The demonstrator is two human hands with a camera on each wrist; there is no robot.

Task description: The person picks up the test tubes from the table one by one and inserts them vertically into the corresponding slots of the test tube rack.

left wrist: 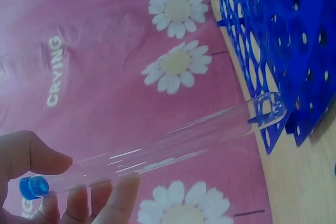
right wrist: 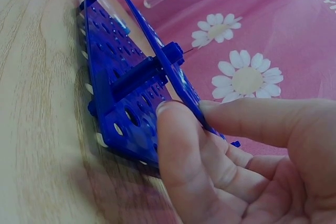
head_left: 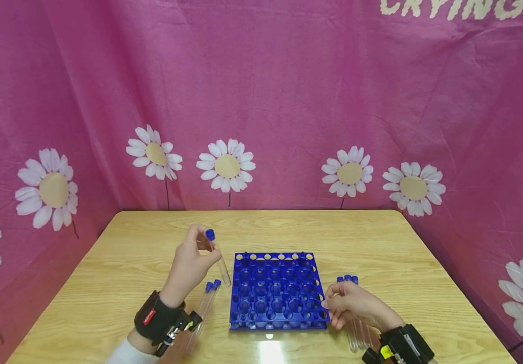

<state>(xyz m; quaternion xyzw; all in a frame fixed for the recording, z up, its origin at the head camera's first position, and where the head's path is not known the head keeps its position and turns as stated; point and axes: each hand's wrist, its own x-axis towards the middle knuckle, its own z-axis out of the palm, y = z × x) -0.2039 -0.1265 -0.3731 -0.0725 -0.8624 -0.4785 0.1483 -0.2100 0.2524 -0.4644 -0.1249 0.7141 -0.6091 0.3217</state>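
My left hand [head_left: 192, 263] holds a clear test tube [head_left: 224, 270] with a blue cap [left wrist: 34, 187], thumb and fingers pinching it just below the cap. The tube slants down to its rounded end, close to the left side of a blue test tube rack [head_left: 277, 305]. In the left wrist view the tube looks see-through and its lower end overlaps the rack. At the rack's right front corner, my right hand [head_left: 352, 303] pinches the edge of the upper plate [right wrist: 181, 85] between thumb and index finger. The rack's holes show no tubes in them.
Two capped test tubes [head_left: 203, 308] lie on the wooden table [head_left: 152, 237] beside my left wrist. Several more, with blue caps [head_left: 347, 278], lie partly hidden under my right hand. A pink curtain [head_left: 279, 101] with daisies hangs behind the table.
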